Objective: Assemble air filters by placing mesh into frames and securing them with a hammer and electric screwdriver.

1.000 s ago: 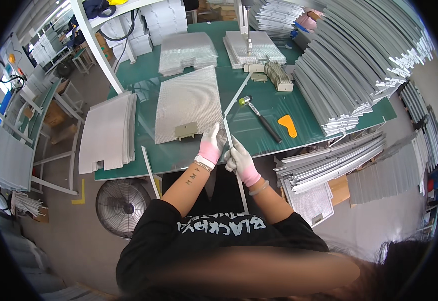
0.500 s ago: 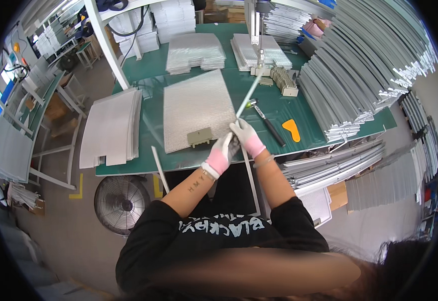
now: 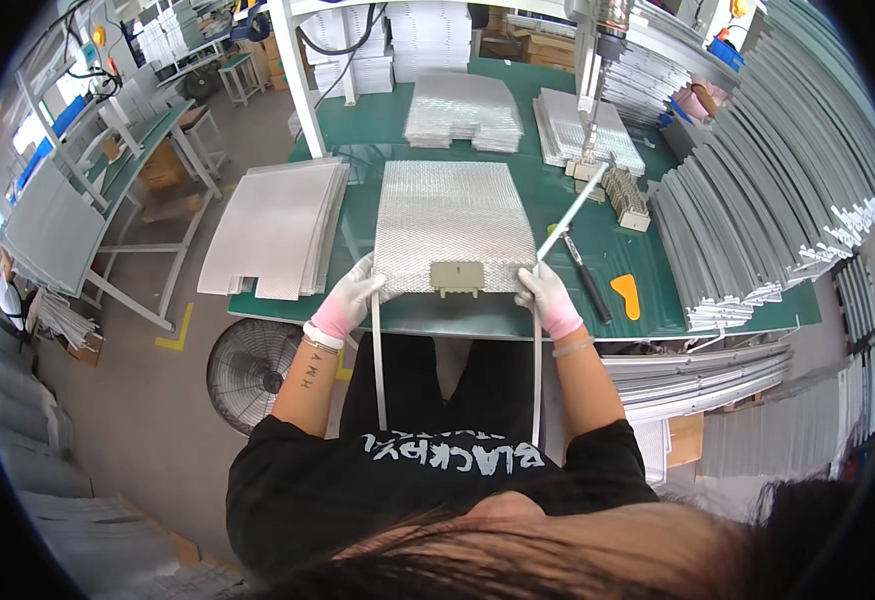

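Observation:
A textured silver panel lies flat on the green bench, with a small beige plastic fitting at its near edge. My left hand, in a white and pink glove, grips a long grey strip at the panel's near left corner. My right hand, gloved the same, grips a second grey strip at the near right corner. Both strips run back toward my body. A white rod slants up from beside my right hand.
Stacks of silver panels lie left of the bench and at its far side. Long grey profiles fan out on the right. A black-handled tool and an orange scraper lie by my right hand. A floor fan stands below.
My hands have spread apart from the middle of the near edge to the panel's two near corners, each now holding a strip. The view has shifted so the panel sits squarely ahead.

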Available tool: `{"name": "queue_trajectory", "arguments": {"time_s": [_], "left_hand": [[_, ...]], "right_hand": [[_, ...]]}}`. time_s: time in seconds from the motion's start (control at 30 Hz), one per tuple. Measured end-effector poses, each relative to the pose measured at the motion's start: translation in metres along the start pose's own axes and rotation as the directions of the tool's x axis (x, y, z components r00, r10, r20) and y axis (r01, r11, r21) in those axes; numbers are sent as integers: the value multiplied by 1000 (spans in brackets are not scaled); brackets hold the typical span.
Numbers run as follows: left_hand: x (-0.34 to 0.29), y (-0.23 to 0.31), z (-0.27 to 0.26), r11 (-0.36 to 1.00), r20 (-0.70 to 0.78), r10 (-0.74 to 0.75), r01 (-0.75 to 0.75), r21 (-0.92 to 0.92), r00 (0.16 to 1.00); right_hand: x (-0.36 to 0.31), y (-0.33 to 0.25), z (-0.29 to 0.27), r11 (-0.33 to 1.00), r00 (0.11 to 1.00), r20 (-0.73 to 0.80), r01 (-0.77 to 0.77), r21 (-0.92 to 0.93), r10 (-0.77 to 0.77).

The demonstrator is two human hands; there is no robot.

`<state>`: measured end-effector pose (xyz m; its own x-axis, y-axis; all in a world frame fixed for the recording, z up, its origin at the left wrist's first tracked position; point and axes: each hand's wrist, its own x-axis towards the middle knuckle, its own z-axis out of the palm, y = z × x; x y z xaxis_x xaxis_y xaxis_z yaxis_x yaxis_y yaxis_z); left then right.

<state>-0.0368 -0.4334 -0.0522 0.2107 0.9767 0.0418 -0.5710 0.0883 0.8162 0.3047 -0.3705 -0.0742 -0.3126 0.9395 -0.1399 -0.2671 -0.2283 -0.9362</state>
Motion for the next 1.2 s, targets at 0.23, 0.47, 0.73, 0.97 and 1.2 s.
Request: {"name": "queue_trajectory", "arguments": {"time_s": [0.23, 0.47, 0.73, 0.97, 1.2], "left_hand": [[-15, 13, 29, 893, -185, 136, -39, 449, 973], [-74, 23, 60, 831, 19, 461, -439, 342, 887], [-70, 106, 83, 676, -55, 614, -489, 551, 788], [29, 119, 84, 565, -90, 738, -540, 623, 668], [42, 105, 52, 635, -51, 670, -535, 557, 741]], "right_hand": [[-35, -27, 7, 988, 992, -21, 124, 97, -122], [-81, -62, 48, 961, 960, 41, 276, -10, -275], [-68, -144, 105, 606, 680, 68, 689, -397, -730], [-11, -143, 103, 420, 442, -123, 676, -606, -889], [-3, -126, 82, 447, 473, -122, 673, -590, -873]]}}
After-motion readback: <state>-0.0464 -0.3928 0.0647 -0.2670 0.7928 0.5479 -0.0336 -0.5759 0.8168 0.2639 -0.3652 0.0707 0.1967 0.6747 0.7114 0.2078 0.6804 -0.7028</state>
